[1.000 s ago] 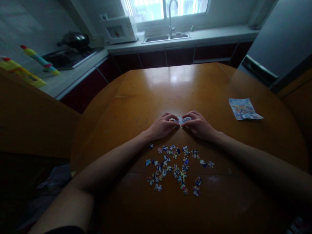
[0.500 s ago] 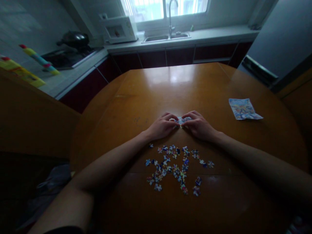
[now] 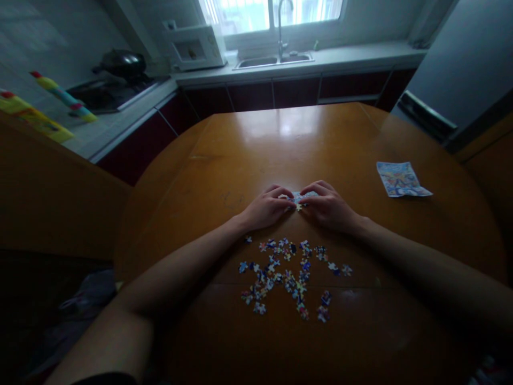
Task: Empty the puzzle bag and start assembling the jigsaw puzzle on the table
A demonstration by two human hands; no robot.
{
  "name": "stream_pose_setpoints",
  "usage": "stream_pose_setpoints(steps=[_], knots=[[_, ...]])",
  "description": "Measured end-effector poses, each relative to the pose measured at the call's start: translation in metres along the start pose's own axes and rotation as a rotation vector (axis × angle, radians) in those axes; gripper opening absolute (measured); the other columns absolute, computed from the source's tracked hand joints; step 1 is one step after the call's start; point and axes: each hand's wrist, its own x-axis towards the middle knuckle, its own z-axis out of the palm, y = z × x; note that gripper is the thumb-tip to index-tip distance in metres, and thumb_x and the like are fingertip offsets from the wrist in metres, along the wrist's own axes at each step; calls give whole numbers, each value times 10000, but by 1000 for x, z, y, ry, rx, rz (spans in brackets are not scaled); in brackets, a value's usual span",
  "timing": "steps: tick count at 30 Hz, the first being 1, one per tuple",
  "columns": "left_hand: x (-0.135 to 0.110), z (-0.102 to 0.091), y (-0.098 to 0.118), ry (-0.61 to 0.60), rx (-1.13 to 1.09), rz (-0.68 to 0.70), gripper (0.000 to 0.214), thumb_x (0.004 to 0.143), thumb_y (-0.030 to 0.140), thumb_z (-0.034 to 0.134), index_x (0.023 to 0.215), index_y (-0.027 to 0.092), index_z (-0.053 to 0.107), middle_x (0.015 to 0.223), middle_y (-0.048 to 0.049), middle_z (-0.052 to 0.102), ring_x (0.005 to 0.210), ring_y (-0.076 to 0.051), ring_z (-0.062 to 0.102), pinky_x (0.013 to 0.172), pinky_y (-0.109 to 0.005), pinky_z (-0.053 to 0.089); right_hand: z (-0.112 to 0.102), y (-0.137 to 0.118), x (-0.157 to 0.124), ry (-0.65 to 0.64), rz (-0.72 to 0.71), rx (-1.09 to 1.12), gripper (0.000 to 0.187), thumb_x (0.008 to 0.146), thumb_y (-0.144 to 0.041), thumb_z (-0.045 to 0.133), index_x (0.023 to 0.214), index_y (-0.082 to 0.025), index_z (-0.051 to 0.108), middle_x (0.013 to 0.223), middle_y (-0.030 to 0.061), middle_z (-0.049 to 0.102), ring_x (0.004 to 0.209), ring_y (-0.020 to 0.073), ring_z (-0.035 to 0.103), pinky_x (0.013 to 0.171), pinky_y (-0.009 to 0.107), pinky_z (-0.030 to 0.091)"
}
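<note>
A: We've got the wooden surface [image 3: 320,139] filling mid-frame, the loose pieces [image 3: 288,275] scattered just below our wrists.

B: And our left hand [image 3: 264,208] and right hand [image 3: 331,206] both pinch the small joined section [image 3: 298,198] at centre. Press unevenly and we'd likely buckle it apart.

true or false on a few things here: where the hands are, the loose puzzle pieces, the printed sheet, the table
1. Both hands, left hand and right hand, press on a small joined puzzle section. True.
2. The loose puzzle pieces lie beyond the hands, toward the window. False: they lie nearer the person, between the forearms.
3. The printed sheet lies on the table to the right of the hands. True.
4. The right hand holds the printed sheet. False: the sheet lies apart, untouched.
</note>
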Motion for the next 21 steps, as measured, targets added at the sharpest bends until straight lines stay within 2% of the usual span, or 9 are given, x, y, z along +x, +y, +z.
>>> stream_pose_setpoints(steps=[4, 7, 11, 15, 21], knots=[[0, 1, 0, 0, -1, -5, 249, 992, 201, 551, 1107, 294, 752, 1147, -62, 687, 1089, -219, 565, 980, -437, 516, -13, -25, -1, -24, -75, 42, 270, 947, -158, 555, 1036, -304, 763, 1044, 53, 691, 1023, 247, 563, 907, 426, 474], [-1, 1, 0, 6, 1, -5, 216, 990, 219, 567, 1070, 280, 758, 1137, -59, 688, 1084, -218, 565, 976, -427, 520, -17, -54, -4, -171, -222, 99, 214, 955, -166, 582, 1037, -283, 741, 1006, 38, 693, 976, 220, 553, 891, 405, 444], [-1, 0, 2, 4, 6, -9, 233, 1000, 211, 553, 1091, 281, 755, 1148, -55, 685, 1089, -212, 564, 989, -414, 517, -12, -85, -10, -414, -365, 132, 122, 978, -233, 614, 951, -242, 732, 965, 30, 686, 925, 198, 513, 876, 380, 408], [0, -1, 3, -5, 6, -12, 246, 995, 197, 551, 1093, 291, 756, 1152, -52, 683, 1095, -215, 562, 984, -416, 521, -4, -94, -12, -535, -397, 152, 159, 991, -243, 608, 881, -232, 722, 988, 21, 687, 945, 202, 504, 879, 376, 393], [1, -1, 2, -10, -3, -10, 260, 987, 172, 551, 1102, 287, 755, 1152, -56, 680, 1092, -210, 566, 982, -414, 521, 3, -95, -13, -584, -395, 174, 197, 987, -276, 622, 815, -223, 704, 994, 26, 684, 967, 210, 502, 884, 372, 388]])
